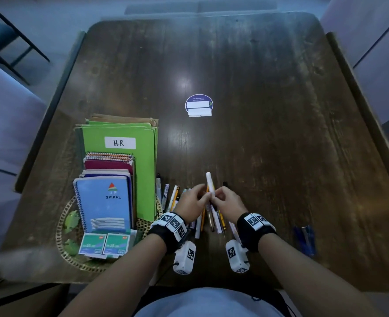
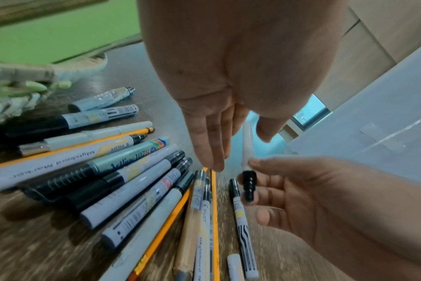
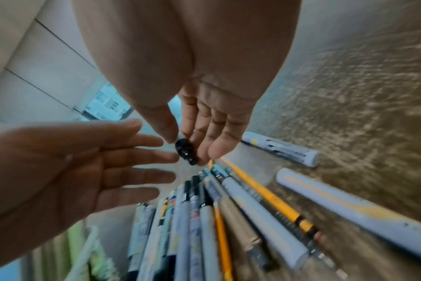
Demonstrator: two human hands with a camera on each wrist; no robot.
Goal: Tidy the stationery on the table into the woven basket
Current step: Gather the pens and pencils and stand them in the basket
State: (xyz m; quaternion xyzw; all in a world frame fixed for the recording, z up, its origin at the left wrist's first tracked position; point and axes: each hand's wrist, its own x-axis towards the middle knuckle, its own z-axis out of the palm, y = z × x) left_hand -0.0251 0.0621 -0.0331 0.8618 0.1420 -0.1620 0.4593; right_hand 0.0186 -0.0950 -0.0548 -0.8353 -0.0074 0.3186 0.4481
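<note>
My right hand pinches a white marker by its black cap, thumb against fingers, and holds it tilted up above the table. My left hand is beside it with straight, spread fingers, close to the marker's white barrel but gripping nothing. Under both hands lies a row of markers, pens and pencils on the dark wooden table. The woven basket sits at the near left, holding a green folder, spiral notebooks and staple boxes.
A round blue sticker with two white blocks lies mid-table. Blue pens lie near the right front edge. Two loose markers lie to the right of the row. Chairs stand to the left and right of the table.
</note>
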